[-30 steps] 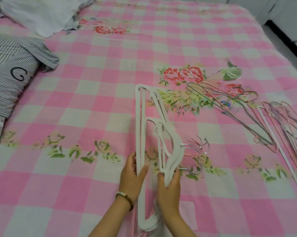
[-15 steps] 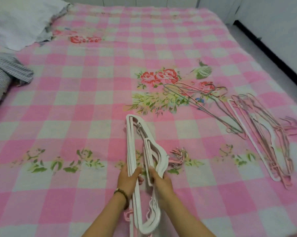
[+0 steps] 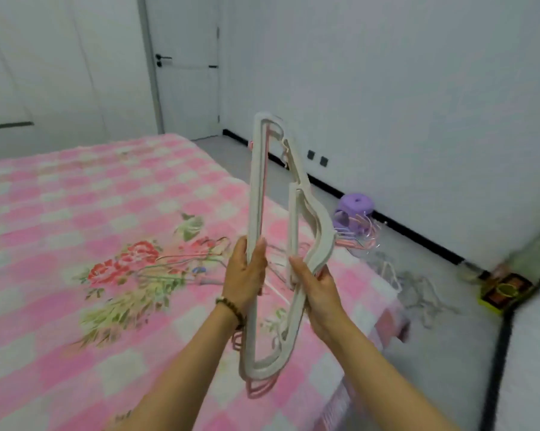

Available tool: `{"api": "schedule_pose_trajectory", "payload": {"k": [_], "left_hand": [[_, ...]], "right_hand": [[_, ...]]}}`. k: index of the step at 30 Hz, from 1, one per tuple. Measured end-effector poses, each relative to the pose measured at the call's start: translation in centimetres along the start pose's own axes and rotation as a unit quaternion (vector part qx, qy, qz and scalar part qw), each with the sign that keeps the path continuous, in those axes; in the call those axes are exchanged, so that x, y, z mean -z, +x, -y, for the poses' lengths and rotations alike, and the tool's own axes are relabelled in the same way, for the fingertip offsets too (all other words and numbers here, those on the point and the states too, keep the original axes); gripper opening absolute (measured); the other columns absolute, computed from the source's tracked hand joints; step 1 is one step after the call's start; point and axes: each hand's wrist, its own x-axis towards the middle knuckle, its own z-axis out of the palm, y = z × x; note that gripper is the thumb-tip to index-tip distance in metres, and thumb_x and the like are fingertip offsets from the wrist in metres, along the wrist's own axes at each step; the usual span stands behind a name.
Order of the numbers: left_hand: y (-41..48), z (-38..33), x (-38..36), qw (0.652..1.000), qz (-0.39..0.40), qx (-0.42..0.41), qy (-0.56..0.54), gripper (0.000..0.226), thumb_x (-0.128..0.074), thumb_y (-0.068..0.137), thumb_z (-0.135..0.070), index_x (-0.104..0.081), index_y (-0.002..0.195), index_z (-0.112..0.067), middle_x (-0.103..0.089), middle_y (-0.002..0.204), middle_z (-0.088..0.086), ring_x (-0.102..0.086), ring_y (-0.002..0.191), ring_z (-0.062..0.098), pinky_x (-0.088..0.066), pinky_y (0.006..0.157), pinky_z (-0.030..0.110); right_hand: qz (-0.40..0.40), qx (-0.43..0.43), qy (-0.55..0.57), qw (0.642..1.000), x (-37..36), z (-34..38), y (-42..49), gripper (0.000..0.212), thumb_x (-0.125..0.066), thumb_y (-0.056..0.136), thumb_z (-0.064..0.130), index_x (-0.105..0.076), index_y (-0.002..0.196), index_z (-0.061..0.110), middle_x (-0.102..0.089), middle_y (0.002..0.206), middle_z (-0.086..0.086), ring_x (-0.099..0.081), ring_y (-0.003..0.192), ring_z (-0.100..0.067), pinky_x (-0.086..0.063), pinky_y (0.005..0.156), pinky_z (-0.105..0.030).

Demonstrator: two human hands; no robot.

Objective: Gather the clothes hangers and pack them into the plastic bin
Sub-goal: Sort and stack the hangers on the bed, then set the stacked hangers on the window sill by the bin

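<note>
A stack of white and pink plastic hangers (image 3: 257, 188) stands upright in the air over the bed's right edge. My left hand (image 3: 243, 275) grips the stack's straight bar. My right hand (image 3: 313, 286) grips its curved shoulder side, and the metal hooks (image 3: 363, 231) point right. More thin hangers (image 3: 184, 262) lie on the pink checked bedspread (image 3: 75, 213) behind my hands. A blurred clear object (image 3: 387, 275) on the floor by the bed may be the plastic bin; I cannot tell.
A purple stool (image 3: 354, 209) stands on the grey floor by the white wall. A yellow-edged box (image 3: 505, 290) sits in the right corner. A white door (image 3: 187, 66) is at the back, past the bed's far end.
The hanger stack has been lifted off the bed and held upright. My view has swung up and to the right, from the bedspread to the room's wall and floor.
</note>
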Motion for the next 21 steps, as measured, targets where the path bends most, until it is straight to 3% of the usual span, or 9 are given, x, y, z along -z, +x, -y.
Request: {"api": "schedule_pose_trajectory", "payload": {"k": [5,7,9,11,13,18,21], "left_hand": [[-1.6,-6.6,-14.6,0.985,0.164,-0.031,-0.046,0.026,-0.038,0.098,-0.03,-0.051,0.097,-0.007,-0.039,0.046,-0.011,-0.034,0.036,0.004,-0.03,0.033,0.018],[-3.9,-8.5,-20.7,0.968,0.238,-0.026,-0.068,0.024,-0.038,0.098,-0.032,-0.053,0.095,-0.014,-0.038,0.046,-0.011,-0.033,0.036,0.004,-0.029,0.033,0.018],[-7.0,-10.1,-26.6,0.946,0.314,-0.017,-0.08,0.022,-0.038,0.098,-0.033,-0.054,0.09,-0.022,-0.038,0.046,-0.011,-0.031,0.036,0.004,-0.028,0.033,0.018],[-10.9,-11.5,-32.1,0.919,0.384,-0.009,-0.091,0.022,-0.038,0.098,-0.033,-0.054,0.085,-0.024,-0.037,0.047,-0.011,-0.03,0.036,0.004,-0.027,0.033,0.017],[-15.3,-12.2,-37.1,0.886,0.455,-0.01,-0.089,0.023,-0.039,0.097,-0.034,-0.052,0.082,-0.024,-0.037,0.046,-0.011,-0.03,0.035,0.005,-0.027,0.033,0.017],[-27.1,-11.3,-47.4,0.8,0.597,-0.009,-0.048,0.028,-0.04,0.097,-0.034,-0.057,0.102,-0.011,-0.044,0.056,-0.003,-0.037,0.033,0.003,-0.034,0.034,0.017],[-33.8,-8.8,-51.5,0.74,0.672,0.017,0.003,0.027,-0.039,0.097,-0.032,-0.052,0.104,-0.009,-0.048,0.065,0.001,-0.042,0.034,0.002,-0.038,0.036,0.017]], "right_hand": [[-0.088,0.09,0.003,0.992,11.8,11.8,-4.6,0.022,-0.074,0.07,0.031,-0.057,0.076,0.019,-0.054,0.062,0.004,-0.052,0.059,-0.011,-0.046,0.06,-0.026],[-0.141,0.097,-0.005,0.985,17.4,15.5,-8.0,0.022,-0.076,0.067,0.03,-0.06,0.076,0.018,-0.06,0.071,-0.004,-0.056,0.065,-0.017,-0.048,0.061,-0.029],[-0.188,0.106,0.005,0.976,22.9,18.5,-11.9,0.031,-0.076,0.063,0.025,-0.062,0.089,0.013,-0.066,0.089,-0.014,-0.065,0.075,-0.022,-0.053,0.066,-0.032],[-0.225,0.122,0.02,0.966,28.2,20.5,-16.1,0.046,-0.075,0.065,0.019,-0.06,0.108,0.015,-0.069,0.103,-0.015,-0.07,0.084,-0.023,-0.054,0.08,-0.039],[-0.256,0.133,0.053,0.956,33.2,21.5,-20.6,0.055,-0.071,0.069,0.014,-0.056,0.122,0.022,-0.072,0.105,-0.01,-0.07,0.087,-0.023,-0.053,0.087,-0.042],[-0.408,0.143,0.068,0.899,42.8,20.2,-32.4,0.049,-0.066,0.079,0.004,-0.052,0.124,0.019,-0.073,0.095,-0.005,-0.07,0.078,-0.017,-0.058,0.065,-0.034],[-0.483,0.152,0.092,0.858,46.9,17.3,-38.3,0.04,-0.06,0.086,-0.001,-0.052,0.122,0.014,-0.072,0.092,-0.005,-0.07,0.076,-0.018,-0.058,0.064,-0.03]]}}
